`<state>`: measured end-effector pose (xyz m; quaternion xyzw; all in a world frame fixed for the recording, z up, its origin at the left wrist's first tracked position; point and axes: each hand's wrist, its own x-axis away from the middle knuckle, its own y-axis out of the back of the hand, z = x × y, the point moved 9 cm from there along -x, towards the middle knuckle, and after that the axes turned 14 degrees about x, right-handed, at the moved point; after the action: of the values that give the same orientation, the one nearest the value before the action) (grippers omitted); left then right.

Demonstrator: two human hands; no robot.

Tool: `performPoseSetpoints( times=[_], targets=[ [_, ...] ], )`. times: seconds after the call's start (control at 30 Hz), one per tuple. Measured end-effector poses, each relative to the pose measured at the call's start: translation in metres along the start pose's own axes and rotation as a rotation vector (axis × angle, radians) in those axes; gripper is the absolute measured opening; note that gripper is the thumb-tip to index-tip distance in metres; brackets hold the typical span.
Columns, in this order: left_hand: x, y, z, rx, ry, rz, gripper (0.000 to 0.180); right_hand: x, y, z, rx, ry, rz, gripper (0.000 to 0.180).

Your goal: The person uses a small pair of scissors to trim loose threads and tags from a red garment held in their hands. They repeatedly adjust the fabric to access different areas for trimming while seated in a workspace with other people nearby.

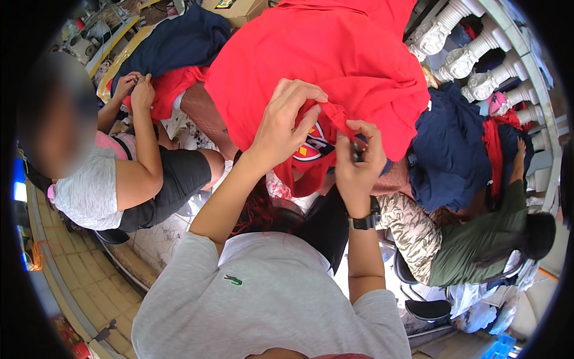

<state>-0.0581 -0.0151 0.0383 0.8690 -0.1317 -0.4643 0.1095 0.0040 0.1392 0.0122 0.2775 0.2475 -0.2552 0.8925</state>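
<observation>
A large red garment (335, 48) with a printed emblem lies spread out in front of me. My left hand (288, 117) pinches its edge between thumb and fingers. A short way to the right, my right hand (361, 160) has its fingers closed on the same edge; a small dark thing shows within its fingers, too hidden to name. Between the two hands runs a bunched strip of the red cloth. The emblem (312, 145), dark blue with white and yellow, shows just below that strip. A dark watch sits on my right wrist.
To the left, a seated person handles dark blue and red cloth (173, 45). Another person in a green shirt (478, 239) sits at the right beside a dark blue garment pile (448, 149). White balusters (439, 36) line the far right. A cardboard box (239, 11) stands at the back.
</observation>
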Motion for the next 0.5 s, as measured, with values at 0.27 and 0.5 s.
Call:
performPoseSetpoints(
  times=[0.27,0.5],
  targets=[
    [-0.010,-0.004,0.001,0.246,0.236,0.070,0.013,-0.030,0.003,-0.008,-0.317,-0.217,0.287,0.010],
    [-0.041,0.010,-0.027,-0.309,-0.055,-0.162,0.017,-0.030,-0.009,-0.033,-0.591,-0.502,0.281,0.013]
  ],
)
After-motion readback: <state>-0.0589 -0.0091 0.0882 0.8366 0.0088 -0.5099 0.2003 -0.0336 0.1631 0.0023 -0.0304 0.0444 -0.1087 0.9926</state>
